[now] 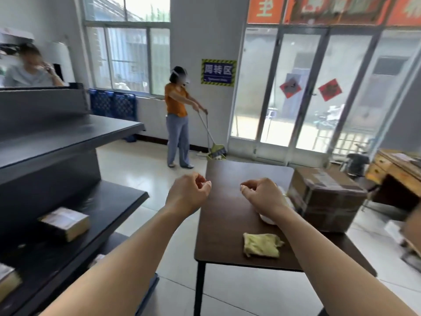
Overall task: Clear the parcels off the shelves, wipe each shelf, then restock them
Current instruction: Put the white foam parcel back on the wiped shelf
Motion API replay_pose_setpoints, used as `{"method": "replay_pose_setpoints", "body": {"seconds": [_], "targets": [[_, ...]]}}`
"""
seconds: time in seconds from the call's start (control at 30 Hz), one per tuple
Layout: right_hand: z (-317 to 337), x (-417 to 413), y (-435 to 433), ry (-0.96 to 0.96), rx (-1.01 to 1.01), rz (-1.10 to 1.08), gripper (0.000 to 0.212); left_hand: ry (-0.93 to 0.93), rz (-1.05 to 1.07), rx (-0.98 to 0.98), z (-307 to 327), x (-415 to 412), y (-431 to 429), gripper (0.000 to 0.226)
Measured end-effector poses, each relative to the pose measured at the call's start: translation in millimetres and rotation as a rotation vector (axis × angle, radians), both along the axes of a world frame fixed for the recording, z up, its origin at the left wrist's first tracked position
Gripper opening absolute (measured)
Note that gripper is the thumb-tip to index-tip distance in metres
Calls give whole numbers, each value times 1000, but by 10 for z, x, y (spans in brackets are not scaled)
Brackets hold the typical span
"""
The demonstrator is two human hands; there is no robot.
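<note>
Left hand [189, 192] and right hand [262, 193], both loosely curled and empty, by table [227, 213] bearing cloth [262, 245] and box [325, 197]; wall sign [218, 71] reads "周转区".

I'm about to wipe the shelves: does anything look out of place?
Nothing spilled or damaged. One small parcel sits on a lower shelf, not yet cleared, and the yellow cloth lies crumpled on the table.

Matt dark shelves [68, 137], glossy brown table [227, 201]
Lower centre — crumpled yellow cloth [262, 244]; right — tape-wrapped cardboard box [328, 199].
</note>
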State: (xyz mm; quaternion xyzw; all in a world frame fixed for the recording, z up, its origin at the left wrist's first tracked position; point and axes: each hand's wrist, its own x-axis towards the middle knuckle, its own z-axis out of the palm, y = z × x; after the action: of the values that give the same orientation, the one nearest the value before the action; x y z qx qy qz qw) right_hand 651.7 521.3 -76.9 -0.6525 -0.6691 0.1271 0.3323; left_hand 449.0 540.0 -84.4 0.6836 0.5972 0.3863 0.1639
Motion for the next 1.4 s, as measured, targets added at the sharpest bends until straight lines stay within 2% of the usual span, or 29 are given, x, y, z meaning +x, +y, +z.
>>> {"method": "replay_pose_setpoints", "body": {"seconds": [0.33, 0.93, 1.13, 1.4], "targets": [[-330, 1215, 364, -15, -123, -271, 24, -46, -165, -127, -422, 1103, 754, 20], [-993, 2249, 1843, 75, -230, -607, 36, -66, -338, -372, -1046, 2315, 2776, 18], [-1368, 2489, 2232, 77, -285, -638, 43, -67, -342, -487, -1384, 2668, 3145, 25], [-1936, 2953, 2849, 48, -359, -550, 44, -113, -287, -633, -1926, 3182, 3554, 37]]}}
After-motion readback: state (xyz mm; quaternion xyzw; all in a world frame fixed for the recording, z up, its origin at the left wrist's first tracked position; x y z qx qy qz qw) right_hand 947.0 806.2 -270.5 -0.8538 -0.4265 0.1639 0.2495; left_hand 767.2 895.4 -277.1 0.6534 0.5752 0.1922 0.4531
